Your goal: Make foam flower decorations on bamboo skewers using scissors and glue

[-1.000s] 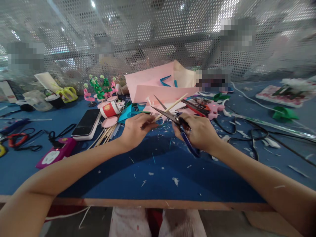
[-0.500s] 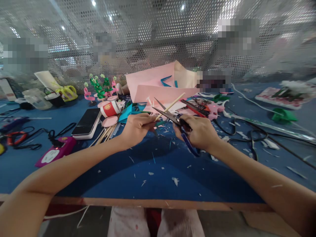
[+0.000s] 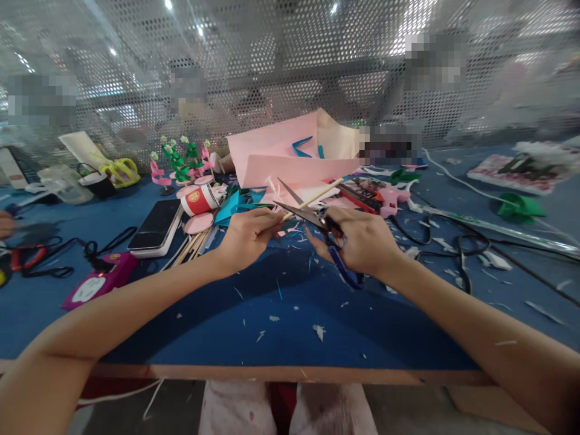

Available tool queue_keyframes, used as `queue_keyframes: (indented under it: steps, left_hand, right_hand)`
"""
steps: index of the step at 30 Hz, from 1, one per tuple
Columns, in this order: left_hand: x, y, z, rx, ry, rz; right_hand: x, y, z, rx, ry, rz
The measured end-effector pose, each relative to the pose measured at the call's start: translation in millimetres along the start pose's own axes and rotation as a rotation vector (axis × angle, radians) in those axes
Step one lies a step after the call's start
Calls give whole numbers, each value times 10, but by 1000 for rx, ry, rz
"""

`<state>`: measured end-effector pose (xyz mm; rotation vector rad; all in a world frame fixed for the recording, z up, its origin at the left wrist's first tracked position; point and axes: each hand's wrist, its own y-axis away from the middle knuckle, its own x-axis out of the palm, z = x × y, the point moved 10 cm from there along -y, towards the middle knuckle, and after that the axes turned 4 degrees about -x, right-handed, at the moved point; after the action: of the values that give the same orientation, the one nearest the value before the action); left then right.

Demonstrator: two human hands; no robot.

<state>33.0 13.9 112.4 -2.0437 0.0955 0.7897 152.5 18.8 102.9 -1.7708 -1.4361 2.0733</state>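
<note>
scissors handles (image 3: pixel 338 261): dark blue | stick (image 3: pixel 317 196): pale yellow | tabletop (image 3: pixel 290 341): blue | paper (image 3: pixel 294 170): pink | cup (image 3: pixel 198 200): red-white

A perforated grey screen (image 3: pixel 317 42) is stretched from ten to two o'clock — bright lights (image 3: pixel 334 8) are seen near twelve. A blue table (image 3: pixel 290 344) is brown-edged at six; grey floor (image 3: pixel 408 408) is glimpsed at five.

Blue tabletop (image 3: pixel 290 341) with white scraps (image 3: pixel 319 331), black cables (image 3: pixel 466 281), purple box (image 3: pixel 100 281)

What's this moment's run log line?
left hand: holding stick | right hand: holding open scissors | stick: crossing scissors | blue tabletop: pale scraps scattered
</note>
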Motion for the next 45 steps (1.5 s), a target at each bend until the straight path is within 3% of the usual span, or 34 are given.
queue_keyframes:
  steps: [12,27,33,40,45]
  left_hand:
    - [-77,34,-169,116,-133,-99]
    - [-105,53,-212,137,-191,-135]
    - [-103,22,-202,101,-127,-103]
    - [-51,-25,32,-122,110,-8]
    - [-53,-48,56,-131,126,3]
  right_hand:
    - [2,0,32,2,-30,-11]
    - [17,3,38,9,-89,15]
    - [17,4,32,15,-123,12]
    - [47,27,-50,0,-60,-24]
    - [45,22,-68,10,-11,-37]
